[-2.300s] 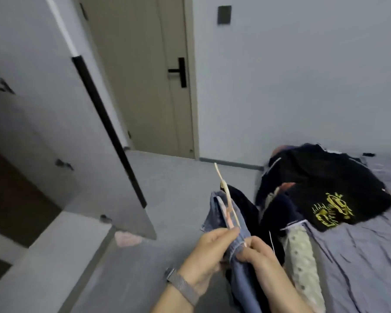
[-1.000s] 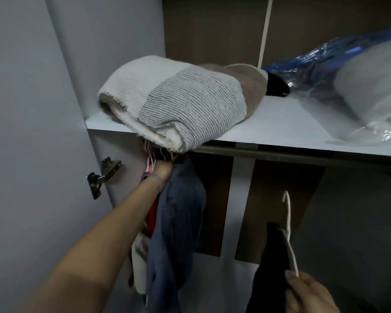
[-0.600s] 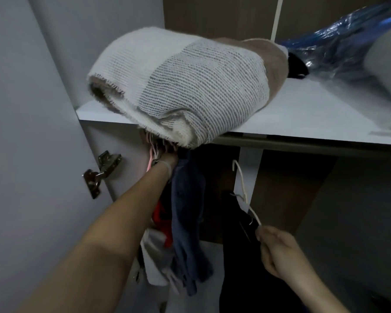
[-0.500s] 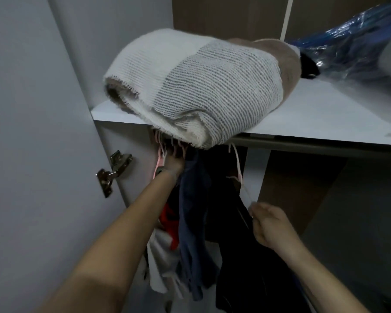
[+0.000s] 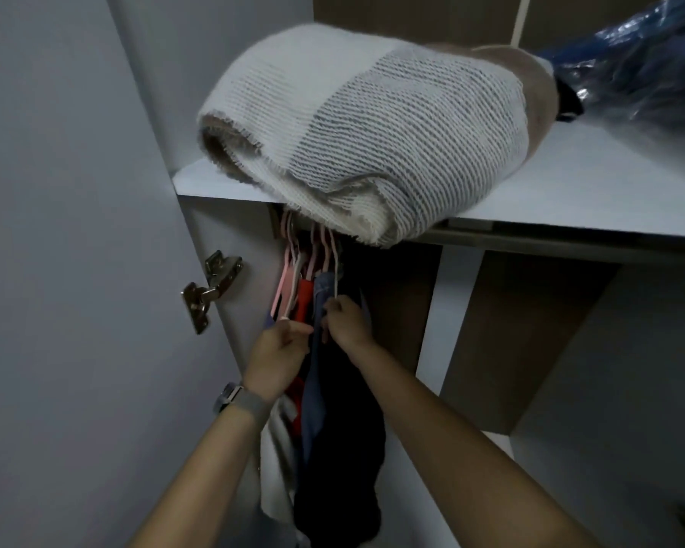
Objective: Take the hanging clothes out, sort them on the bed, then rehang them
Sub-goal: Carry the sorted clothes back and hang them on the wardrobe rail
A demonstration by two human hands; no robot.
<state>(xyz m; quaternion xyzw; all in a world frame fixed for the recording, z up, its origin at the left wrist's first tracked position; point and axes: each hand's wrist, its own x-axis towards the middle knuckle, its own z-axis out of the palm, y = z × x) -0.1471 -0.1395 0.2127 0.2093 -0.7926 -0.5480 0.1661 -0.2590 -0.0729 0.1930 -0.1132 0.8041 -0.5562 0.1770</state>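
Several clothes hang at the left end of the wardrobe, under the shelf: a red garment (image 5: 302,300), a blue denim garment (image 5: 322,294) and a black garment (image 5: 339,460). Their pink and white hangers (image 5: 313,255) hook up behind the shelf edge, where the rail is hidden. My right hand (image 5: 345,320) pinches the white hanger of the black garment just below its hook. My left hand (image 5: 279,352), with a watch on the wrist, has its fingers curled on the clothes beside it, at the blue garment's edge.
A rolled white and grey knitted blanket (image 5: 364,124) overhangs the white shelf (image 5: 570,183) just above the hangers. A blue plastic bag (image 5: 633,53) lies at the shelf's right. The open wardrobe door with its metal hinge (image 5: 210,290) stands on the left. A white upright panel (image 5: 447,322) divides the wardrobe.
My right hand has brought the black garment on its hanger up to the other hanging clothes. My left hand has come down from the hanger hooks to the garments.
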